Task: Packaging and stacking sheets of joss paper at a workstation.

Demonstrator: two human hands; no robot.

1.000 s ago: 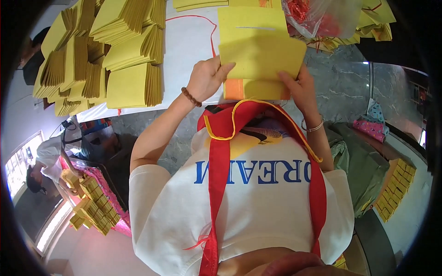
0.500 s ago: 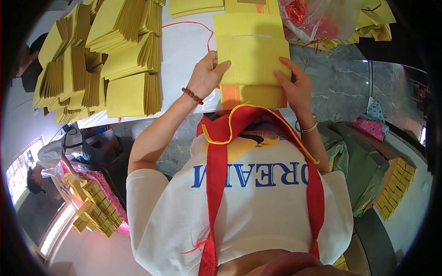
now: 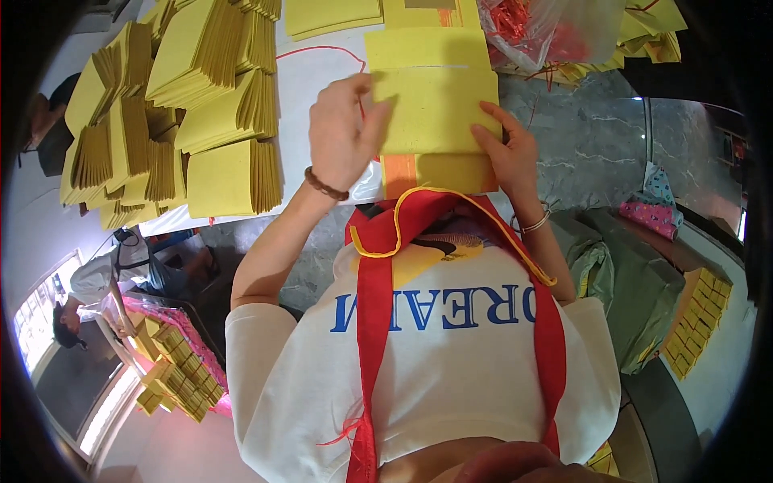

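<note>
On the table's near edge lies a stack of yellow paper sheets (image 3: 439,113), its top sheet partly folded, with an orange-striped sheet (image 3: 400,173) showing beneath. My right hand (image 3: 509,151) grips the stack's right edge, thumb on top and fingers along the side. Slightly blurred, my left hand (image 3: 345,133) is at the left edge, thumb apart from the fingers and nothing seen in it. A red string (image 3: 322,48) runs over the white tabletop (image 3: 310,84) behind that hand.
Piles of folded yellow paper (image 3: 221,121) fill the table's left side. Beyond my right hand, a clear plastic bag (image 3: 547,36) holds red strands. A person (image 3: 97,278) stands at the far left beside stacked yellow bundles (image 3: 181,362). Green wrapped bales (image 3: 632,282) stand at right.
My left hand has come off the left edge of the paper, its fingers spreading from the thumb. My right hand keeps its hold. The whole view has shifted slightly.
</note>
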